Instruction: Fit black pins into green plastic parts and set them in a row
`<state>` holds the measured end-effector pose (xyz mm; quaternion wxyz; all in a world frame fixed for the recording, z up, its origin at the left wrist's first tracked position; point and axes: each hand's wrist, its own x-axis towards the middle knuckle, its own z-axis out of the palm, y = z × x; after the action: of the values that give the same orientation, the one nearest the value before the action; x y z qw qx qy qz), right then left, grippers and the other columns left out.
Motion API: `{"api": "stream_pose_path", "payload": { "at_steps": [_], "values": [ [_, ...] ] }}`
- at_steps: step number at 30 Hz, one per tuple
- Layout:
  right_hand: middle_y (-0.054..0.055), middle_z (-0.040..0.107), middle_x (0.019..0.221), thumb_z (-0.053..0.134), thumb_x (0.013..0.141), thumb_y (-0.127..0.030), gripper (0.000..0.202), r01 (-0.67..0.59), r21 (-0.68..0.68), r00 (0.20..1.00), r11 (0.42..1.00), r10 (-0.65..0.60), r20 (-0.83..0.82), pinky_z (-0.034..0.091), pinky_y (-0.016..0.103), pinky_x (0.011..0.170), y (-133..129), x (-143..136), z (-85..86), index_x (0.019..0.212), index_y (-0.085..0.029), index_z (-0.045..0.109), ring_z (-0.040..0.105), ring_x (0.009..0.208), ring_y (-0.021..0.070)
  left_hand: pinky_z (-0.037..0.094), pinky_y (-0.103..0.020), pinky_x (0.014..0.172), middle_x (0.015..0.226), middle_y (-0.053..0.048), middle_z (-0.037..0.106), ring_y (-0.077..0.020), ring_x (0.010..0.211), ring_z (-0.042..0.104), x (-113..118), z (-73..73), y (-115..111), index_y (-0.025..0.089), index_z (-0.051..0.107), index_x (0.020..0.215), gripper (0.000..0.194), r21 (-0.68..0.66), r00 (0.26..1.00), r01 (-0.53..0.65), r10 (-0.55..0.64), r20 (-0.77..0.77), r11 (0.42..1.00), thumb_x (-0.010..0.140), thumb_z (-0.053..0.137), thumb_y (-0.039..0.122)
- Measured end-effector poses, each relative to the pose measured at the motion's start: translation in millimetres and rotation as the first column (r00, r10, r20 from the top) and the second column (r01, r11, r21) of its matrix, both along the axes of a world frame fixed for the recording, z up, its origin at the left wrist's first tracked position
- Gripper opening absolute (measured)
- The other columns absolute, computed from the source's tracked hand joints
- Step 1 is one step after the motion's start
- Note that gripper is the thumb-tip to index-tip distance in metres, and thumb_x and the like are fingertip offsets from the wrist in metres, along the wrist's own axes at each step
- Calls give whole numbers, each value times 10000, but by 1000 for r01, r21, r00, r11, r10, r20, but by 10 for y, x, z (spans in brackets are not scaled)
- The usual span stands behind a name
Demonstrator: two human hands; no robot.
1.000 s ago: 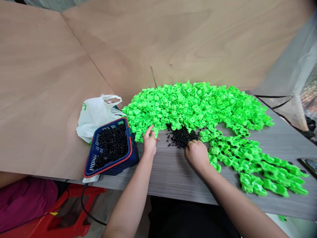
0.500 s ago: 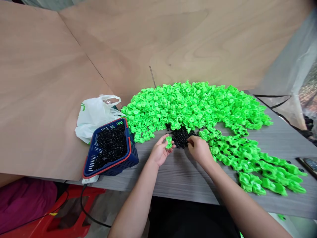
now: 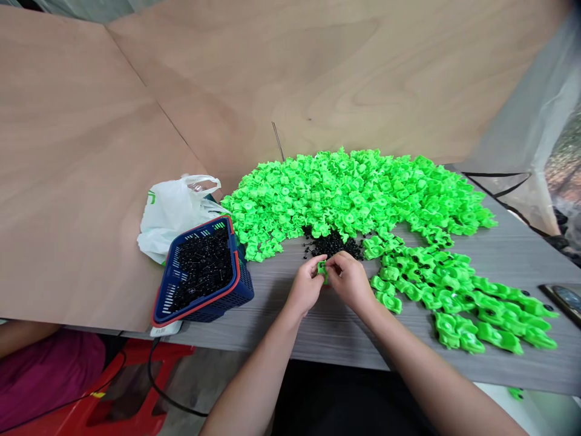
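Note:
My left hand [image 3: 305,286] is closed around the edge of a small bright green plastic part [image 3: 322,267], held just above the grey table. From the other side my right hand [image 3: 350,281] meets it with thumb and fingertips pinched together. A dark bit shows on the green part at those fingertips, a small black plastic piece; its exact shape is hidden. Right behind the hands lies a pile of small black plastic pieces [image 3: 333,244]. A large heap of green parts [image 3: 354,191] rises beyond it. More green parts, several with black pieces in them [image 3: 454,293], spread to the right.
A blue basket with a red rim [image 3: 236,266], filled with black pieces, stands left beside a white plastic bag [image 3: 166,215]. A phone-like device [image 3: 566,301] lies at the right. Plywood panels [image 3: 318,79] stand behind. Another person's magenta clothing [image 3: 49,375] shows near a red stool [image 3: 145,363].
My right hand has come from the black pile leftward to the green part in my left hand. My left hand has shifted slightly right, and the two hands now meet.

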<state>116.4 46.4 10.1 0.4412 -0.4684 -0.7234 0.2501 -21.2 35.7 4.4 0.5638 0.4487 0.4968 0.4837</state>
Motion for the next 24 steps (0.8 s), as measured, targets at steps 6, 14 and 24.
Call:
{"api": "stream_pose_path", "payload": {
  "at_steps": [6, 14, 24],
  "values": [
    [46, 598, 854, 492, 875, -104, 179, -12, 21, 997, 1000, 10, 71, 439, 249, 713, -17, 5, 22, 839, -175, 652, 580, 800, 166, 585, -314, 676, 1074, -108, 696, -203, 880, 648, 3, 83, -46, 178, 618, 1266, 478, -27, 999, 35, -34, 39, 999, 788, 615, 174],
    [51, 617, 880, 483, 882, -93, 206, -16, 21, 990, 1000, 13, 140, 435, 249, 735, -32, 7, 35, 845, -178, 667, 592, 814, 165, 579, -291, 625, 1010, -108, 695, -205, 845, 639, -34, 74, -47, 174, 664, 1165, 388, -8, 999, 33, -33, -2, 999, 828, 665, 366],
    [60, 647, 871, 556, 836, -132, 148, 3, 5, 1000, 1000, -3, -19, 488, 283, 728, -69, -14, 8, 907, -183, 675, 609, 785, 177, 571, -280, 628, 1043, -99, 707, -200, 850, 657, -47, 27, -8, 192, 705, 1064, 310, 24, 999, -42, 41, 14, 999, 813, 674, 371]
  ]
}}
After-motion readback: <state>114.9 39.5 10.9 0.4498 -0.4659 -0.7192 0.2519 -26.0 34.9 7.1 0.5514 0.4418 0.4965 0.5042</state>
